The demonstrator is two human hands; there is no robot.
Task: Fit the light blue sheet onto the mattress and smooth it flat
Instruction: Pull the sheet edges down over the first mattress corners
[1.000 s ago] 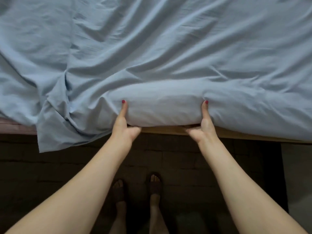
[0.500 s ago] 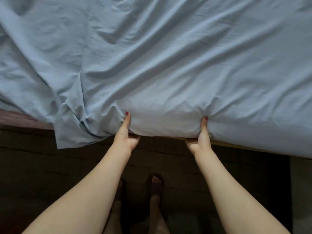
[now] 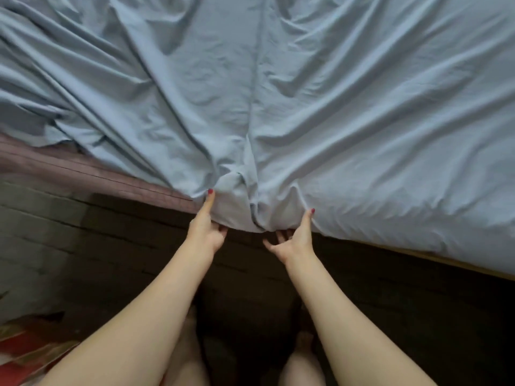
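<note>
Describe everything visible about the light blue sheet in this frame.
The light blue fabric sheet looks thin, cotton-like and heavily creased, with long folds fanning out from the near edge. It covers most of the bed, but at left it is pulled back, baring the pinkish mattress edge. The left hand and right hand pinch its bunched near edge, thumbs on top, fingers beneath. It is not yet flat.

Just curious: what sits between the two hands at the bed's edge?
In the head view, a bunched fold of the sheet hangs between the left hand and right hand.
</note>
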